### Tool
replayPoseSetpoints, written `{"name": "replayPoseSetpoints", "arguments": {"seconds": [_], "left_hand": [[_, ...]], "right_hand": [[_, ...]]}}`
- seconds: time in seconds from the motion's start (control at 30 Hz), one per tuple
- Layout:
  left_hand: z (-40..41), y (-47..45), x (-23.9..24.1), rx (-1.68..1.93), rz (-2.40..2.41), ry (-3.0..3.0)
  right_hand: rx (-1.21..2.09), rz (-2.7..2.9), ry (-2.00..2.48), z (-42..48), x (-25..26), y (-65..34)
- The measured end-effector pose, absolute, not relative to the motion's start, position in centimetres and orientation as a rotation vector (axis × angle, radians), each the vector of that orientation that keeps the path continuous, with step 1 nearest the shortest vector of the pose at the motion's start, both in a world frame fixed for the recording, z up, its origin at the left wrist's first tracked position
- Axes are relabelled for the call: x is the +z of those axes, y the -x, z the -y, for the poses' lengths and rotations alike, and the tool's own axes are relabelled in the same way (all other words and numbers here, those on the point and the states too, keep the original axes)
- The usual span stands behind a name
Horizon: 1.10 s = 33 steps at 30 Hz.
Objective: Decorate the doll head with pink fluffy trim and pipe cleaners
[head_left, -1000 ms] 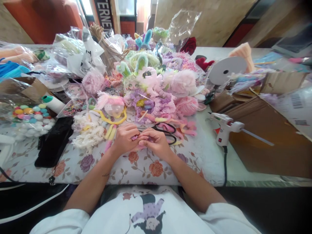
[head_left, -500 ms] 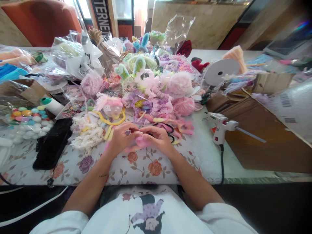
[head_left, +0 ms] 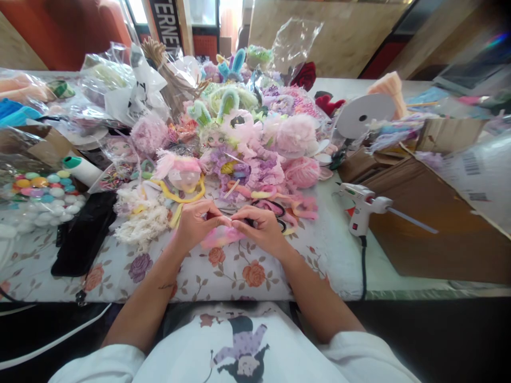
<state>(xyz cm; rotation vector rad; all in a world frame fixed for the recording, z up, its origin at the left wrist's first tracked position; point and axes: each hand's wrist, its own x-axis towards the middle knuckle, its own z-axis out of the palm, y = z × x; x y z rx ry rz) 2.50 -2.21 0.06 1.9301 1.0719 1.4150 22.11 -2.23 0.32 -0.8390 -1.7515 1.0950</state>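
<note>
Two hands point(head_left: 195, 226) point(head_left: 262, 232), wider-set than before, fingertips point(head_left: 222, 219) close (pink fluff point(head_left: 220, 237) below)

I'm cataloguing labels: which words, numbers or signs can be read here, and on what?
"TERNE": on the black sign at the back, cut off.
White bag: dark characters, too blurred to read.
White package at right: barcode-like marks, too small to read.
Left forearm: thin dark mark, too small to read.

Fuzzy pink strip point(head_left: 222, 237), smooth plastic glue gun point(head_left: 362, 206), matt cardboard box point(head_left: 431, 234), glossy crinkled clear bag point(head_left: 296, 41)
</note>
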Motion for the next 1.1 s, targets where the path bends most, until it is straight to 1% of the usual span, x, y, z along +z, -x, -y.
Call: {"name": "replayPoseSetpoints", "arguments": {"seconds": [0.2, 0.4, 0.5, 0.67, 1.1], "left_hand": [[1.99, -2.08, 0.04, 1.356, -1.054, -2.003], [1.9, -1.89, -0.05, 1.309, -1.055, -2.032], [1.89, -1.9, -0.06, 1.309, -1.061, -2.044], [1.93, -1.96, -0.05, 1.314, -1.032, -2.029], [1.94, -1.94, -0.07, 1.335, -0.979, -2.016]], "right_hand": [[0.94, 1.865, 0.775, 2.12, 0.15, -22.11], [0.673, 1.942, 0.754, 2.23, -0.42, -21.82], [0.597, 1.937, 0.737, 2.33, -0.55, -21.65], [0.625, 1.901, 0.759, 2.48, -0.43, -21.51], [0.821, 1.797, 0.781, 2.85, 0.34, -21.35]]}}
